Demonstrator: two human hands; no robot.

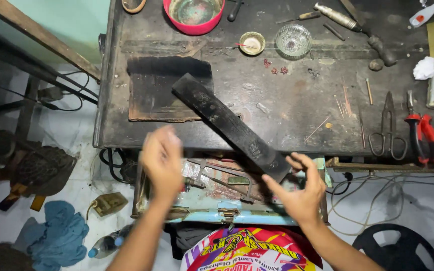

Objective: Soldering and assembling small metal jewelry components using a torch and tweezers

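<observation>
Holding: near end of the black bar was pinched between thumb and fingers of the right hand.
Bar axis: ran diagonally, from the grip up and leftward, over the dark workbench.
Far end: lay beside the charred block, contact not judged.
Left hand: blurred, empty, fingers spread, apart from the bar.
Nearer hand: the right.

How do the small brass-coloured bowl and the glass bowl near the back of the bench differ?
The small brass-coloured bowl is opaque and yellowish; the glass bowl is clear, with a cut pattern. The brass-coloured bowl is smaller than the glass bowl. The brass-coloured bowl has a thin red-tipped stick resting in it; what the glass bowl holds is unclear. Both are round, upright, and side by side on the dark workbench.
</observation>
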